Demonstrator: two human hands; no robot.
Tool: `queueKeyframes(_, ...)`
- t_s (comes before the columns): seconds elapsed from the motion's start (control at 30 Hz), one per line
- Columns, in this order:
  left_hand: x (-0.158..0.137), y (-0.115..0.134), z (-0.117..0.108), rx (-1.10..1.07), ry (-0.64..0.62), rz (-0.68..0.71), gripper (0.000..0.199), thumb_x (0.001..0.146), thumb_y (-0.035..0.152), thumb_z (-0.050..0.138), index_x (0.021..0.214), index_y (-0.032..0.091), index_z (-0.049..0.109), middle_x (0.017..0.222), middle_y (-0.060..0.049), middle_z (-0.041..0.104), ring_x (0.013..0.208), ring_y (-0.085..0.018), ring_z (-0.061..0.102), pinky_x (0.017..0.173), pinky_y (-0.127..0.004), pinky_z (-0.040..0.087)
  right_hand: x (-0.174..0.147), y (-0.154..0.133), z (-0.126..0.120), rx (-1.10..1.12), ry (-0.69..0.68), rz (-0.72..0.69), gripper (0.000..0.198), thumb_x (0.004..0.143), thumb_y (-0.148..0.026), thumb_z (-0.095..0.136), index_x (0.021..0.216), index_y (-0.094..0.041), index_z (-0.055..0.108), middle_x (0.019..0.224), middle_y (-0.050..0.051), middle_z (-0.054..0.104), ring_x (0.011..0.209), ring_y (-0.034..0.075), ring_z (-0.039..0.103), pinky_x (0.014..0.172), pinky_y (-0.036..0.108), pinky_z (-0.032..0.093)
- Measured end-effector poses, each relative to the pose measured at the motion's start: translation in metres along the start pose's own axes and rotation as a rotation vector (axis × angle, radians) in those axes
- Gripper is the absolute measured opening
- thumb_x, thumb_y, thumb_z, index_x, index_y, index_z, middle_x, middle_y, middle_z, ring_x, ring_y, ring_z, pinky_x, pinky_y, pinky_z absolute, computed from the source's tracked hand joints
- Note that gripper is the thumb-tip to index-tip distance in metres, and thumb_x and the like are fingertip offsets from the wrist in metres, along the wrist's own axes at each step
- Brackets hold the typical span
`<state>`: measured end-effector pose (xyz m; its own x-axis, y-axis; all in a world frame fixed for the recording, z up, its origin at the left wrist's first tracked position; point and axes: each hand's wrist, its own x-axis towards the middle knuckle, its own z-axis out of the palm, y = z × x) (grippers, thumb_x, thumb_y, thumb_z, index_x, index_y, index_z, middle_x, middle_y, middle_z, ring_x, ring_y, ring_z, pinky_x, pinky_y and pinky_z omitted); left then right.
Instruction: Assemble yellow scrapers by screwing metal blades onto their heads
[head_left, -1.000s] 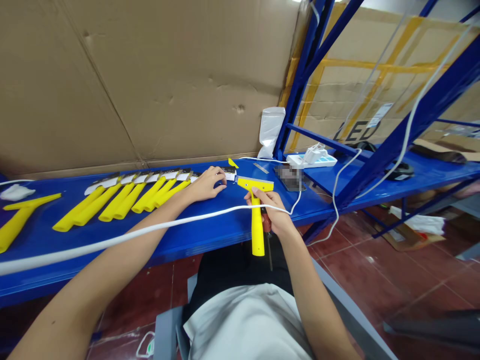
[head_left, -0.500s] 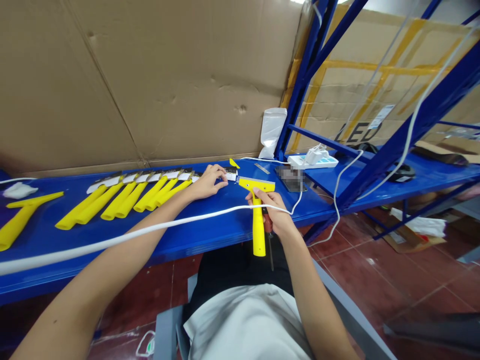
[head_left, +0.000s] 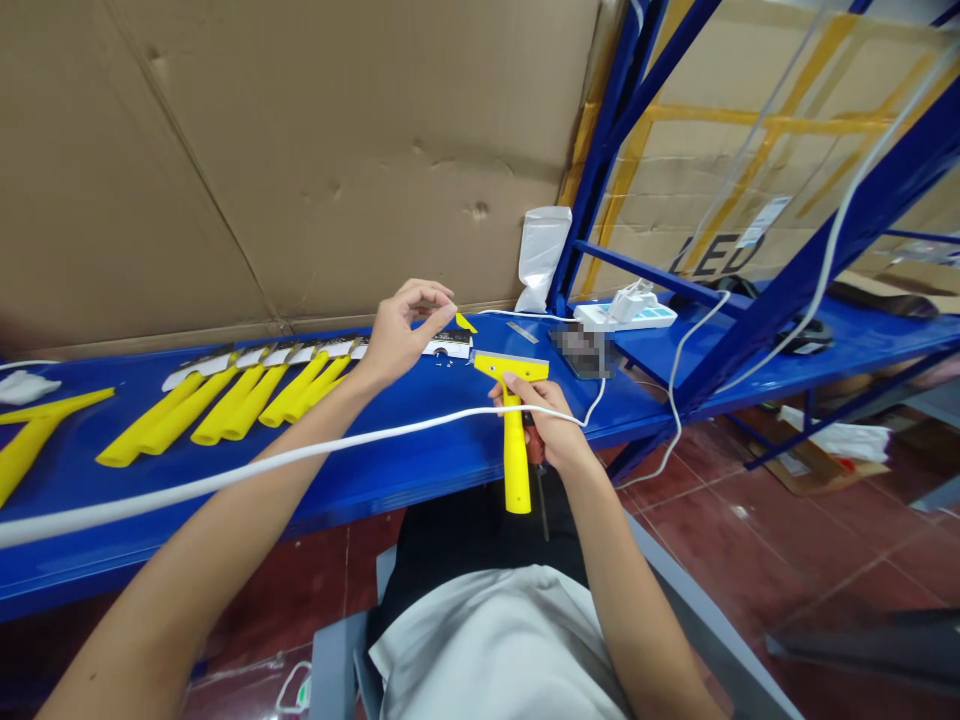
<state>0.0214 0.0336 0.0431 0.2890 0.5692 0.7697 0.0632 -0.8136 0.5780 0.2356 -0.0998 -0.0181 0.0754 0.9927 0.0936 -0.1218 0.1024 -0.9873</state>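
My right hand point(head_left: 550, 425) is wrapped round a yellow scraper point(head_left: 516, 455), its blade edge level at the top and its handle pointing down. A screwdriver point(head_left: 535, 447) with a red and black handle sits in that same hand, shaft downward. Above the shelf, my left hand point(head_left: 405, 330) is closed in a pinch, thumb against fingertips; whatever it holds is too small to make out. Below it lies a black-and-white card point(head_left: 454, 346), with tiny loose bits point(head_left: 448, 364) beside it. Several yellow scrapers point(head_left: 217, 408) lie in a row to the left, their heads on printed cards.
A white cable point(head_left: 247, 470) crosses in front of my forearms. A phone point(head_left: 581, 352), a white power strip point(head_left: 626, 316) and a thin metal blade point(head_left: 523, 332) lie on the blue shelf point(head_left: 420, 465). A blue post point(head_left: 600, 190) rises at right, cardboard point(head_left: 337, 150) behind.
My left hand has risen off the shelf by the card, its thumb and fingertips now together. The right hand keeps the scraper and screwdriver in nearly the same place.
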Motion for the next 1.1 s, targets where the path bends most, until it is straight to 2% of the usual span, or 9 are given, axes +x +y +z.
queueKeyframes(0.17,-0.005,0.014,0.008,-0.056,-0.103,0.011,0.030,0.097,0.050,0.080,0.094,0.020,0.076,0.120,-0.011,0.075,0.114,-0.024,0.071,0.100,-0.042,0.059,0.001,0.002,0.000,-0.010,-0.015,0.002,0.049,0.086,-0.066,0.083,0.083,-0.016,0.081,0.069,0.002,0.069,0.043,0.008,0.049,0.035,0.021,0.036)
queueKeyframes(0.3,-0.011,0.026,0.015,-0.088,-0.232,0.036,0.024,0.097,0.044,0.082,0.092,0.021,0.077,0.119,-0.011,0.077,0.112,-0.025,0.072,0.103,-0.045,0.057,0.000,-0.001,0.002,-0.052,-0.071,-0.004,0.047,0.089,-0.063,0.080,0.081,-0.017,0.079,0.065,0.000,0.067,0.039,0.007,0.046,0.033,0.021,0.031)
queueKeyframes(0.47,-0.020,0.037,0.025,-0.009,-0.376,0.056,0.019,0.099,0.039,0.080,0.091,0.022,0.079,0.119,-0.010,0.078,0.115,-0.028,0.073,0.110,-0.052,0.054,-0.001,-0.005,0.004,-0.180,-0.183,0.018,0.049,0.096,-0.062,0.072,0.076,-0.017,0.077,0.053,-0.003,0.055,0.034,0.008,0.041,0.032,0.022,0.026)
queueKeyframes(0.53,-0.023,0.038,0.029,0.006,-0.435,0.053,0.017,0.098,0.036,0.080,0.089,0.022,0.079,0.119,-0.010,0.078,0.116,-0.028,0.073,0.109,-0.052,0.055,-0.001,-0.004,0.004,-0.221,-0.209,0.014,0.051,0.096,-0.062,0.072,0.072,-0.017,0.076,0.052,-0.002,0.055,0.034,0.008,0.042,0.032,0.022,0.027)
queueKeyframes(0.63,-0.026,0.033,0.033,0.001,-0.472,0.038,0.013,0.097,0.031,0.080,0.087,0.022,0.078,0.115,-0.008,0.078,0.114,-0.027,0.074,0.107,-0.049,0.057,0.001,0.000,0.002,-0.257,-0.226,0.005,0.049,0.096,-0.060,0.072,0.073,-0.017,0.077,0.057,0.000,0.063,0.037,0.008,0.045,0.034,0.021,0.029)
queueKeyframes(0.77,-0.029,0.027,0.035,-0.011,-0.472,0.019,0.011,0.095,0.028,0.079,0.087,0.021,0.079,0.112,-0.008,0.079,0.112,-0.027,0.074,0.105,-0.046,0.057,0.005,0.006,-0.001,-0.307,-0.251,0.034,0.046,0.100,-0.058,0.068,0.081,-0.017,0.080,0.057,0.000,0.064,0.035,0.008,0.045,0.034,0.022,0.028)
queueKeyframes(0.87,-0.028,0.029,0.034,-0.063,-0.503,-0.075,0.011,0.092,0.029,0.081,0.087,0.019,0.079,0.106,-0.007,0.080,0.104,-0.024,0.074,0.100,-0.041,0.056,0.006,0.008,-0.003,-0.314,-0.266,0.043,0.045,0.101,-0.056,0.068,0.084,-0.017,0.080,0.065,0.002,0.071,0.039,0.009,0.050,0.036,0.022,0.033)
queueKeyframes(1.0,-0.025,0.032,0.032,-0.229,-0.542,-0.321,0.021,0.086,0.033,0.087,0.092,0.016,0.079,0.094,-0.006,0.079,0.088,-0.019,0.073,0.087,-0.034,0.056,0.006,0.005,-0.001,-0.322,-0.283,0.056,0.044,0.100,-0.055,0.068,0.086,-0.015,0.080,0.071,0.003,0.074,0.039,0.009,0.052,0.036,0.022,0.033)
queueKeyframes(1.1,-0.023,0.031,0.033,-0.327,-0.543,-0.470,0.029,0.078,0.032,0.093,0.096,0.015,0.079,0.093,-0.006,0.079,0.086,-0.018,0.072,0.084,-0.033,0.055,0.005,0.004,0.000,-0.318,-0.301,0.041,0.043,0.100,-0.054,0.069,0.085,-0.015,0.080,0.071,0.004,0.075,0.043,0.010,0.055,0.037,0.022,0.036)
